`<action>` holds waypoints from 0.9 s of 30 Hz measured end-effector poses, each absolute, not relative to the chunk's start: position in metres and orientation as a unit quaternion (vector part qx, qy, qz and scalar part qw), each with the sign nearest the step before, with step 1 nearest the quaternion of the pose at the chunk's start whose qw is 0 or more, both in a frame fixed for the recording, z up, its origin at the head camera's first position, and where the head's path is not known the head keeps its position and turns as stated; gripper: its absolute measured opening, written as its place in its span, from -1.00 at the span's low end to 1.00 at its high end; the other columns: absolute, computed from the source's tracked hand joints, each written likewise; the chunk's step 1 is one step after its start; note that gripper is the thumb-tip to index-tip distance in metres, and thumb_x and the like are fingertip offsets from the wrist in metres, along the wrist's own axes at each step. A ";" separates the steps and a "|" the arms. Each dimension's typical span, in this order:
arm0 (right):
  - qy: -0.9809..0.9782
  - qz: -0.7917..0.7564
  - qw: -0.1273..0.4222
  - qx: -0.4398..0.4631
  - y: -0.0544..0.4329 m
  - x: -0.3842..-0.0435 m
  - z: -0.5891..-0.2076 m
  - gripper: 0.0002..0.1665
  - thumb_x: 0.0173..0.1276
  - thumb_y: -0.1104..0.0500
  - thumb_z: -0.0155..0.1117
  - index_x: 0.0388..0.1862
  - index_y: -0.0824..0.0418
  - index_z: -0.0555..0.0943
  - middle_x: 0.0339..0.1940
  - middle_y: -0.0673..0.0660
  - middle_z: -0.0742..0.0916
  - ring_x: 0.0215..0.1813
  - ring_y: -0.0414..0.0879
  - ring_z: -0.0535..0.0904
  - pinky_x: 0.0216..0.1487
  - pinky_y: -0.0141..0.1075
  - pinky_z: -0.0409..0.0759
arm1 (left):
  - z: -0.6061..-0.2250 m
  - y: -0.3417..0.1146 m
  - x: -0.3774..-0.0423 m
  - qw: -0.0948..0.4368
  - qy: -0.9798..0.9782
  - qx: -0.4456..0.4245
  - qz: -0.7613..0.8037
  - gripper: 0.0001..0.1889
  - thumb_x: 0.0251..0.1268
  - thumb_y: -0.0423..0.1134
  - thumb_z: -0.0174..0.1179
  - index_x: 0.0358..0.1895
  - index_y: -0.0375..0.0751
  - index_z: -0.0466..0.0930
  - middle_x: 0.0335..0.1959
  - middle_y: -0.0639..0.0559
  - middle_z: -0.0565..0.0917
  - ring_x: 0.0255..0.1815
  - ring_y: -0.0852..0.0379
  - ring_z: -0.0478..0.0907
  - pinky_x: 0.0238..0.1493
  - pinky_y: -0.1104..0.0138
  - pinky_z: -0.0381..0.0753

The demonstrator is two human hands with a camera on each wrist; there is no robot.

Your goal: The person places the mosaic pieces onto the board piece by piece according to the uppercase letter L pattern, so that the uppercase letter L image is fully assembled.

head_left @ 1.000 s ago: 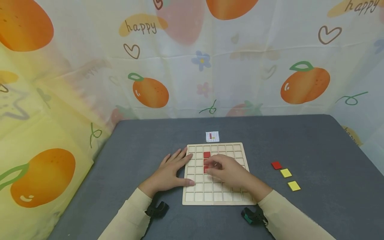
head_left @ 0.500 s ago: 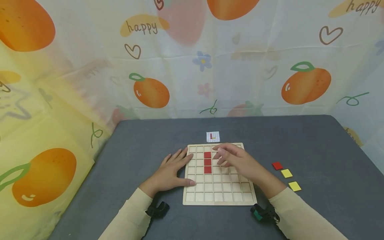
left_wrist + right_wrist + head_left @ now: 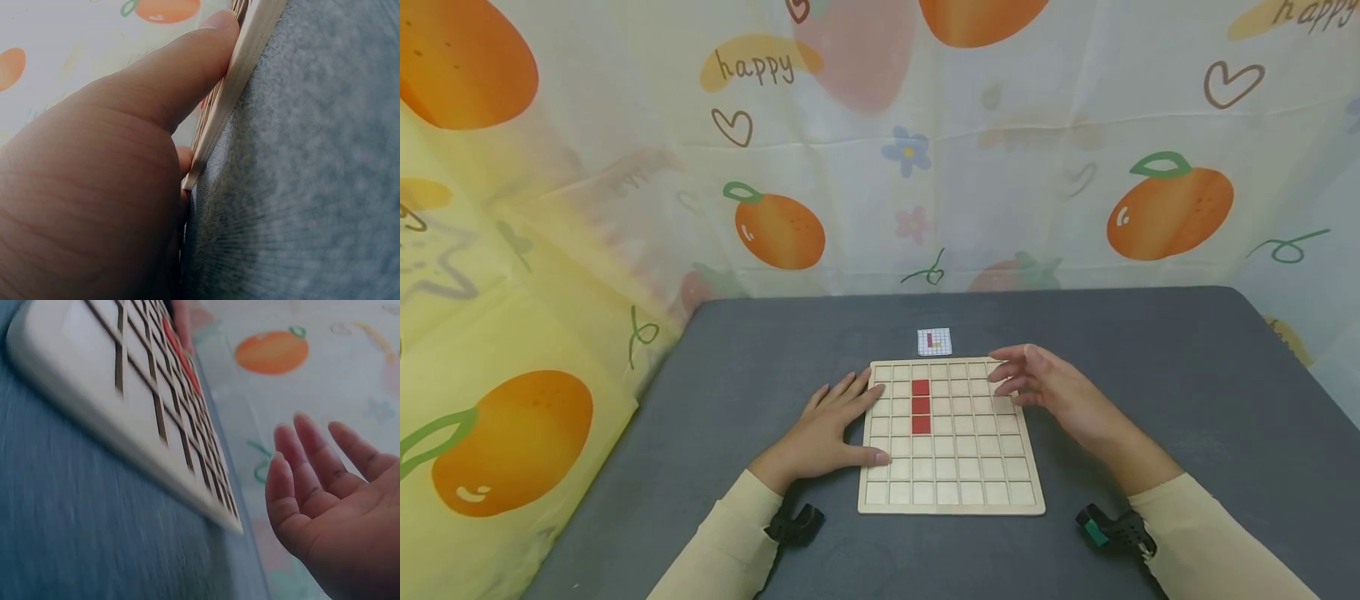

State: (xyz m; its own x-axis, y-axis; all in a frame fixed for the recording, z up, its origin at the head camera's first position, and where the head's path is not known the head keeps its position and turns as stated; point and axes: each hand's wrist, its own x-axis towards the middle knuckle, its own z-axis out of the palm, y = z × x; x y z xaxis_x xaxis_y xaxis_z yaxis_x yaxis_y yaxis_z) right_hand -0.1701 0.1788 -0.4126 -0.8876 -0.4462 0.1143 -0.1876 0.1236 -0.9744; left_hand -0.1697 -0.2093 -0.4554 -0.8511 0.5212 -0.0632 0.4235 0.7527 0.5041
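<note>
A pale wooden grid board [image 3: 951,509] lies on the dark grey table, with three red square tiles [image 3: 921,406] in one column of its cells. My left hand [image 3: 827,429] rests on the board's left edge, fingers spread and thumb on the lower left rim. In the left wrist view the thumb [image 3: 187,69] touches the board's edge. My right hand [image 3: 1060,387] is in the air by the board's upper right corner, its fingers loosely bent and holding nothing. The right wrist view shows its fingers [image 3: 322,462] apart from the board.
A small printed card [image 3: 934,342] with a coloured grid pattern lies just behind the board. The loose red and yellow tiles at the right are hidden behind my right forearm [image 3: 1138,454]. A fruit-patterned curtain [image 3: 850,192] hangs behind the table.
My right hand has left the red tiles and moved right, to the board's right edge. Its forearm now covers the loose tiles. The left hand keeps its place.
</note>
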 end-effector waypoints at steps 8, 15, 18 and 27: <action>0.755 -0.621 0.078 -0.196 0.222 -0.170 -0.412 -0.27 0.90 -0.10 -0.37 0.58 0.42 0.40 0.31 0.42 0.61 0.23 0.12 0.65 0.18 -0.29 0.62 | -0.454 -0.209 -0.169 0.102 0.930 0.254 0.244 0.16 0.27 0.48 0.40 0.81 0.06 0.09 0.82 0.07 -0.10 0.80 -0.06 -0.27 0.64 -0.22 -0.34; 0.763 -0.614 0.052 -0.194 0.262 -0.170 -0.423 -0.42 0.91 -0.02 -0.40 0.53 0.07 0.52 0.28 0.21 0.67 0.21 -0.01 0.65 0.16 -0.36 0.61 | -0.452 -0.208 -0.169 0.103 0.928 0.257 0.251 0.15 0.28 0.46 0.41 0.80 0.04 0.11 0.82 0.04 -0.08 0.80 -0.09 -0.26 0.63 -0.25 -0.34; 0.776 -0.602 0.042 -0.183 0.277 -0.171 -0.429 -0.44 0.91 -0.02 -0.39 0.52 0.00 0.53 0.27 0.12 0.70 0.20 -0.06 0.65 0.14 -0.39 0.61 | -0.452 -0.208 -0.169 0.105 0.928 0.256 0.251 0.15 0.27 0.46 0.42 0.80 0.03 0.12 0.82 0.04 -0.09 0.80 -0.09 -0.26 0.63 -0.25 -0.34; 0.833 -0.539 0.056 -0.114 0.299 -0.175 -0.437 -0.30 0.90 -0.10 -0.24 0.62 0.44 0.31 0.29 0.33 0.62 0.12 -0.12 0.66 0.07 -0.44 0.61 | -0.451 -0.208 -0.168 0.105 0.930 0.252 0.247 0.16 0.27 0.47 0.41 0.80 0.04 0.11 0.82 0.05 -0.09 0.80 -0.07 -0.27 0.64 -0.24 -0.34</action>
